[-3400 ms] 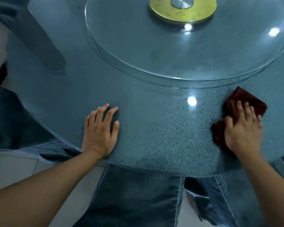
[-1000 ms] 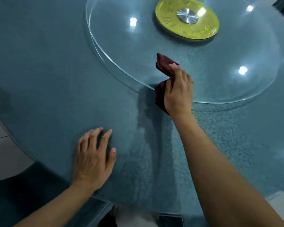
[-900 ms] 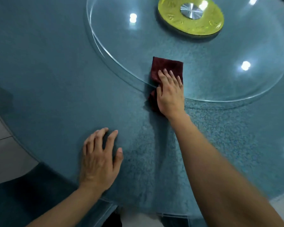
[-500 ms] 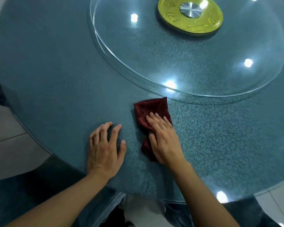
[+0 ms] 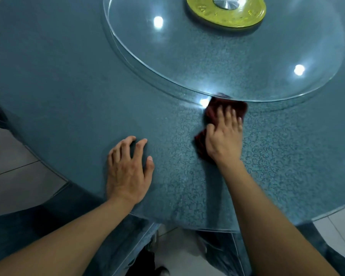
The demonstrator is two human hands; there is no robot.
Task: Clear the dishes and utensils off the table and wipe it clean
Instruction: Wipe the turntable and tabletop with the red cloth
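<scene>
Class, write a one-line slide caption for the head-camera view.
Right hand presses a dark red cloth onto the round blue glass-topped table beside the glass turntable; left hand rests flat.

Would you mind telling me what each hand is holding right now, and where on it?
The right hand presses flat on the middle of the cloth; the left hand holds nothing.

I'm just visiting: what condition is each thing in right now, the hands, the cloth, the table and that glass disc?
Left hand: open, flat on the table, holding nothing.
Right hand: open, fingers spread, pressing the cloth down.
Dark red cloth: crumpled, flat on the table, far edge at the turntable's rim.
Glass turntable: bare of dishes.
Table: no dishes in view.
</scene>
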